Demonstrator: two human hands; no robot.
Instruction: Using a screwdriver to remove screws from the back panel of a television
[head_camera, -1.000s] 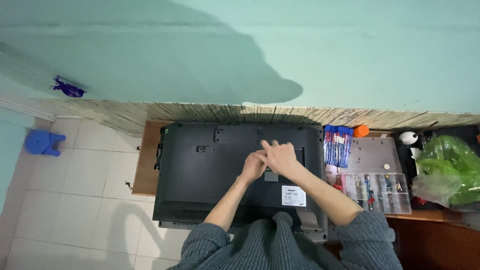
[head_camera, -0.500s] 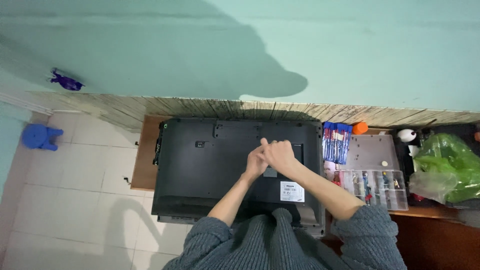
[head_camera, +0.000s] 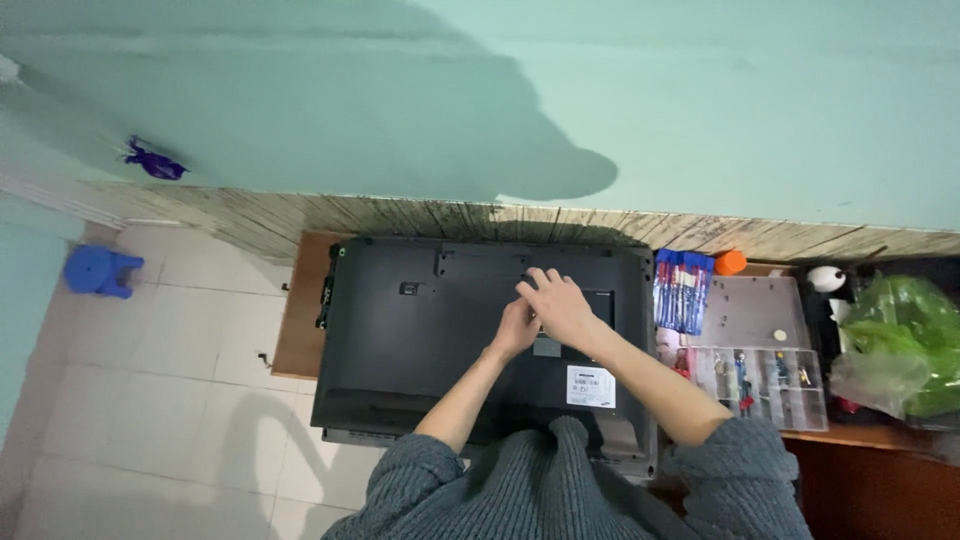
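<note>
A large black flat-screen television (head_camera: 420, 340) lies face down on a wooden table (head_camera: 298, 320), its back panel up. Both my hands meet over the middle of that panel. My left hand (head_camera: 516, 328) rests on the panel beside a small grey rectangular part (head_camera: 547, 347). My right hand (head_camera: 555, 302) lies partly over the left one, fingers bent and spread toward the panel's upper edge. Whether either hand grips anything is hidden by the fingers. A white label (head_camera: 590, 386) is stuck on the panel near my right forearm.
Right of the television lie a pack of blue pens (head_camera: 683, 288), an orange cap (head_camera: 730, 262), a clear compartment box (head_camera: 765, 365) with small parts, a panda figure (head_camera: 826, 279) and a green plastic bag (head_camera: 905, 340). A blue stool (head_camera: 98, 270) stands on the tiled floor at left.
My hands stay together on the middle of the back panel with only slight finger movement. The view has shifted a little.
</note>
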